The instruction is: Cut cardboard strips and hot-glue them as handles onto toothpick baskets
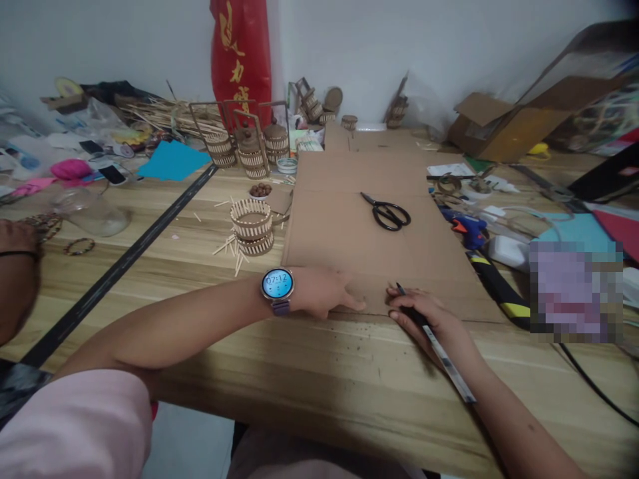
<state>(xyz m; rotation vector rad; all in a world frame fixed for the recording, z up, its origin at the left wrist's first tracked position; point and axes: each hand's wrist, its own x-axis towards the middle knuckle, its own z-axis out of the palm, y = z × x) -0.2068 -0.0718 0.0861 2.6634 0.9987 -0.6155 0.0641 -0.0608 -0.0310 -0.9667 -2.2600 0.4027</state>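
My left hand (327, 293), with a smartwatch (278, 285) on its wrist, lies on the near edge of a large brown cardboard sheet (344, 233). Its fingers are stretched out and slightly blurred. To the right, my right hand (429, 316) is closed around a slim pen (446, 358), black toward the tip and pale along the barrel. The tip points away from me over the cardboard; whether it touches cannot be made out. Farther up the sheet lie black-handled scissors (389, 215). Left of the sheet stands a small round basket of wooden sticks (252, 227), with loose sticks around it.
Framed stick lanterns (253, 156) and a bowl of brown beads (260, 191) stand behind. At right are a blue glue gun (466, 229), a black-and-yellow tool (499, 289) and a cable. A glass jar (97, 211) lies near another person's arm (18, 279) at left.
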